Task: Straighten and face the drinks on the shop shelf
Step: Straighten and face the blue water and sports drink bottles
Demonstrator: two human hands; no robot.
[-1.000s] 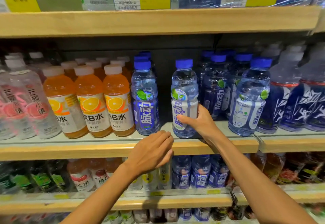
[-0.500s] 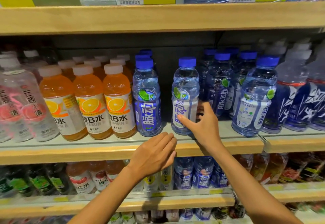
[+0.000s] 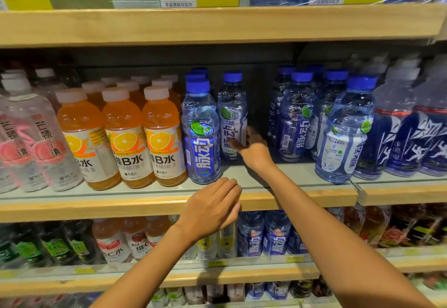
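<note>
Right hand (image 3: 251, 149) grips pale blue bottle (image 3: 231, 104) low, left hand (image 3: 212, 205) hangs loose and empty; a sideways shove could topple neighbour bottle (image 3: 202, 133).

Bright, glare up top, edges warped, blurred.

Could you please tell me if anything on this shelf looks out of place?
The blue-capped bottle the right hand holds stands back from the shelf edge, a gap beside it; the front bottle further right has its label turned sideways.
</note>
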